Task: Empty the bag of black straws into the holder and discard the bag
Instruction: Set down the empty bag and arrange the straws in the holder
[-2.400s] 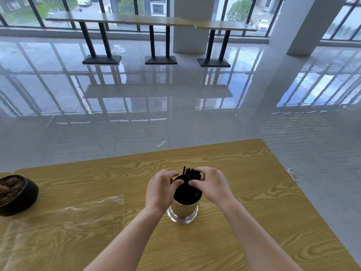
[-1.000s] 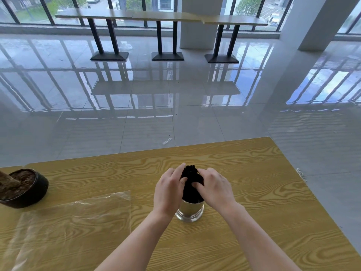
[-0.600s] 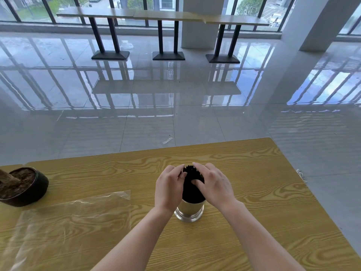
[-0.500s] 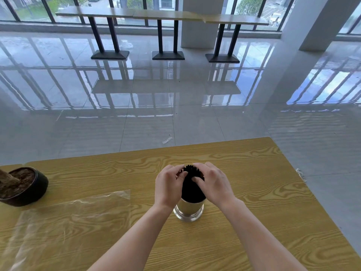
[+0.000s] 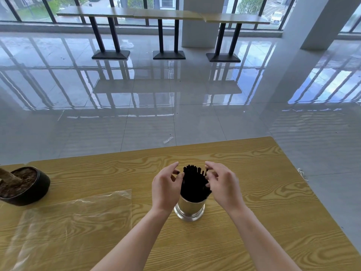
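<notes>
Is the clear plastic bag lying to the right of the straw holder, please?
No, the bag lies flat on the table to the left of the holder.

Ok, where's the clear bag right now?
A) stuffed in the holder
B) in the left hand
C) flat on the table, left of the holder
C: the clear bag lies flat on the table left of the holder; the left hand and right hand are at the straws.
</notes>
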`<state>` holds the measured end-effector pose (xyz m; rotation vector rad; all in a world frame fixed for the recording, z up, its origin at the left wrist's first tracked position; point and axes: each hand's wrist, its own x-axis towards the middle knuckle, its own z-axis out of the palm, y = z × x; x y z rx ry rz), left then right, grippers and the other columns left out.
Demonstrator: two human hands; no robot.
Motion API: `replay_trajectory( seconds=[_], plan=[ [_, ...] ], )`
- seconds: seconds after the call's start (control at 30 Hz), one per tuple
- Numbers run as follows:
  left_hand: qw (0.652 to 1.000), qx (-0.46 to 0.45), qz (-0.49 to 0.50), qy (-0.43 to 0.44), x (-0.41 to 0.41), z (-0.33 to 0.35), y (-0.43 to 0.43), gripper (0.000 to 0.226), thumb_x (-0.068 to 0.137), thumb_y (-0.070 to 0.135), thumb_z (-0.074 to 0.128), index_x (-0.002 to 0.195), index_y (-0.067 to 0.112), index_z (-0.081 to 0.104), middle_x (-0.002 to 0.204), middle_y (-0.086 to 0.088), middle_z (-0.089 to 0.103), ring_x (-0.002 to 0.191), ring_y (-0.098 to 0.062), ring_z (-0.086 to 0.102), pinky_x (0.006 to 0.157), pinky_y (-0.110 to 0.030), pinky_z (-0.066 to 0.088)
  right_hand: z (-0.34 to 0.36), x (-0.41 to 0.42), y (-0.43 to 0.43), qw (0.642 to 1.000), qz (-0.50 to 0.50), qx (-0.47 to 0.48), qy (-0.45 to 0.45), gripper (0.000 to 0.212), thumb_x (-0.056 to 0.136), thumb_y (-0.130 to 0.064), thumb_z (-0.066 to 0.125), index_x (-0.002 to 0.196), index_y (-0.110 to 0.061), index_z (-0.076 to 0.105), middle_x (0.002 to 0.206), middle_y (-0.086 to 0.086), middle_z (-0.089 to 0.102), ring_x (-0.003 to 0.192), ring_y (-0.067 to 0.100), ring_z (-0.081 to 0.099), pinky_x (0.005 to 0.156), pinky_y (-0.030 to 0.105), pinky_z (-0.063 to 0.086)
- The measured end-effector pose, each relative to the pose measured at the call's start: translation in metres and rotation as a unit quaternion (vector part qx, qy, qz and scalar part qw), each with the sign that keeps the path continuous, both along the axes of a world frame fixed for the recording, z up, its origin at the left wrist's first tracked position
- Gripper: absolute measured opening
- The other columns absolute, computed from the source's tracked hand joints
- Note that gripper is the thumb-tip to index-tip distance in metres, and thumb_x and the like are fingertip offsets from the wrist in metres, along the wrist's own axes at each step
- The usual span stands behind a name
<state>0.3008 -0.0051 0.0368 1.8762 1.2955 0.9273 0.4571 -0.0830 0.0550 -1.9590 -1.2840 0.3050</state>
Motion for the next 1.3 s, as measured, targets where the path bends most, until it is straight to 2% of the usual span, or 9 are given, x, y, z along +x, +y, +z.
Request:
replay_trajectory(
  seconds=[0.13, 0.23, 0.37, 0.5, 0.77, 0.87, 0.93, 1.07, 1.3],
  plan=[
    [1.0, -0.016, -0.004, -0.008, -0.002, -0.001, 0.0, 0.043, 0.085, 0.005, 0.07, 0.126, 0.014, 0.067, 0.096, 0.007, 0.073, 0.079, -0.005, 0.066, 0.078, -0.021, 0.055, -0.006, 0.003, -0.019, 0.998, -0.026, 0.005, 0.062, 0.041, 0.093, 0.004, 0.061, 0.13, -0.012, 0.064, 0.118, -0.003, 0.072, 0.084, 0.005, 0.072, 0.077, 0.028, 0.062],
    [0.999, -0.034, -0.003, -0.013, -0.003, -0.002, -0.003, 0.044, 0.085, 0.008, 0.071, 0.127, 0.016, 0.066, 0.095, 0.009, 0.072, 0.08, -0.001, 0.065, 0.074, -0.009, 0.048, -0.014, 0.006, -0.031, 0.994, -0.053, 0.012, 0.096, 0.045, 0.091, 0.01, 0.06, 0.13, -0.012, 0.063, 0.118, -0.004, 0.071, 0.08, 0.002, 0.071, 0.067, 0.015, 0.058],
    [0.999, -0.044, 0.011, -0.007, -0.005, -0.006, -0.006, 0.029, 0.086, 0.02, 0.076, 0.114, 0.017, 0.072, 0.081, 0.01, 0.068, 0.074, -0.008, 0.064, 0.073, -0.031, 0.056, -0.021, 0.007, -0.044, 0.995, -0.025, -0.036, 0.092, 0.056, 0.08, -0.006, 0.079, 0.131, -0.022, 0.061, 0.096, -0.008, 0.069, 0.071, 0.005, 0.063, 0.067, 0.018, 0.055],
    [0.999, -0.042, 0.016, 0.002, -0.004, -0.007, -0.002, 0.01, 0.084, 0.02, 0.078, 0.094, 0.019, 0.08, 0.072, 0.016, 0.064, 0.07, -0.005, 0.061, 0.068, -0.031, 0.053, -0.016, 0.002, -0.032, 0.995, -0.023, -0.075, 0.053, 0.058, 0.079, -0.03, 0.084, 0.132, -0.02, 0.063, 0.071, -0.008, 0.063, 0.067, 0.004, 0.061, 0.068, 0.02, 0.051],
    [0.997, -0.037, -0.031, 0.056, 0.004, -0.007, 0.006, 0.016, 0.093, 0.023, 0.067, 0.083, 0.027, 0.079, 0.071, 0.002, 0.056, 0.066, -0.014, 0.054, 0.058, -0.025, 0.041, 0.001, 0.004, 0.018, 0.995, -0.018, -0.099, 0.016, 0.031, 0.086, -0.031, 0.076, 0.114, -0.019, 0.075, 0.088, -0.005, 0.075, 0.081, 0.011, 0.066, 0.069, 0.021, 0.046],
    [0.996, -0.032, -0.045, 0.074, 0.004, -0.007, 0.005, 0.019, 0.096, 0.023, 0.063, 0.083, 0.025, 0.078, 0.073, 0.003, 0.054, 0.067, -0.015, 0.053, 0.058, -0.029, 0.045, 0.001, -0.004, 0.028, 0.995, 0.013, -0.103, -0.006, 0.017, 0.088, -0.031, 0.073, 0.102, -0.022, 0.078, 0.072, -0.013, 0.066, 0.072, 0.011, 0.06, 0.059, 0.02, 0.043],
    [0.995, -0.024, -0.049, 0.089, 0.003, -0.006, 0.005, 0.019, 0.096, 0.023, 0.063, 0.084, 0.024, 0.078, 0.073, 0.004, 0.052, 0.066, -0.013, 0.051, 0.059, -0.035, 0.048, 0.001, -0.006, 0.032, 0.994, 0.02, -0.105, -0.016, 0.02, 0.088, -0.032, 0.073, 0.104, -0.02, 0.077, 0.072, -0.014, 0.059, 0.073, 0.009, 0.055, 0.058, 0.014, 0.034],
    [0.995, -0.051, -0.045, 0.069, 0.002, -0.004, 0.006, 0.017, 0.094, 0.024, 0.066, 0.085, 0.026, 0.08, 0.077, -0.002, 0.058, 0.07, -0.017, 0.056, 0.066, -0.04, 0.052, 0.001, -0.003, 0.035, 0.993, 0.026, -0.116, 0.01, 0.023, 0.085, -0.034, 0.076, 0.105, -0.024, 0.077, 0.094, -0.008, 0.076, 0.091, 0.01, 0.067, 0.065, 0.012, 0.039],
    [0.993, -0.039, -0.055, 0.092, -0.001, -0.005, -0.001, 0.011, 0.089, 0.014, 0.062, 0.088, 0.017, 0.073, 0.08, 0.0, 0.055, 0.072, -0.021, 0.055, 0.065, -0.041, 0.052, 0.005, -0.001, 0.03, 0.988, 0.057, -0.139, 0.034, 0.019, 0.084, -0.036, 0.076, 0.102, -0.03, 0.077, 0.08, -0.018, 0.069, 0.078, 0.003, 0.063, 0.06, 0.012, 0.038]
  ],
)
